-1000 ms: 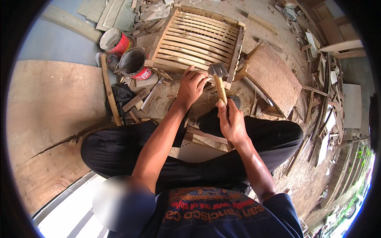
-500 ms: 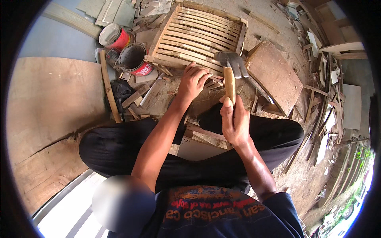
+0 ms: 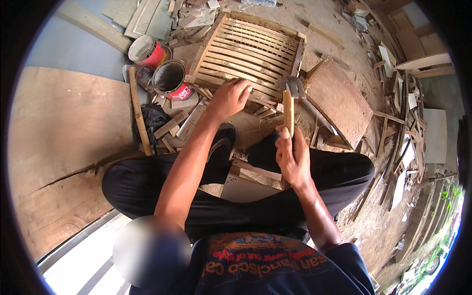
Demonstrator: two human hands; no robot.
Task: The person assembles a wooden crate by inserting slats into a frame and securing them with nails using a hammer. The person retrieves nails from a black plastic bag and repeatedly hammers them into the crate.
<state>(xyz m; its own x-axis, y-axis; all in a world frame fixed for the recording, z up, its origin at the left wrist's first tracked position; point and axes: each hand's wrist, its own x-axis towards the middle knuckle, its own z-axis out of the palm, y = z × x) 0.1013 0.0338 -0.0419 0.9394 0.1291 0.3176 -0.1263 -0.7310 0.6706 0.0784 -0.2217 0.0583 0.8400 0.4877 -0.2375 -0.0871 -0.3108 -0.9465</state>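
In my right hand (image 3: 294,160) a claw hammer is gripped by its wooden handle (image 3: 288,114), with its dark metal head (image 3: 292,87) pointing away from me. That head is just above the near right corner of a slatted wooden frame (image 3: 250,49) lying on the ground. My left hand (image 3: 230,100) rests at the frame's near rail, its fingers curled and pressed together. Whatever sits between those fingertips is too small or hidden to name. Both hands are apart from each other.
Two paint buckets, one open (image 3: 170,81) and one pale-topped (image 3: 145,50), stand left of the frame. A worn wooden box (image 3: 339,101) lies to its right. Wood scraps (image 3: 170,124) litter the ground, and a perforated white panel (image 3: 246,189) is between my legs.
My left hand has shifted left along the near rail and its fingers have curled in. The hammer has turned slightly, its head now nearer the frame's right corner. The view has shifted a little.
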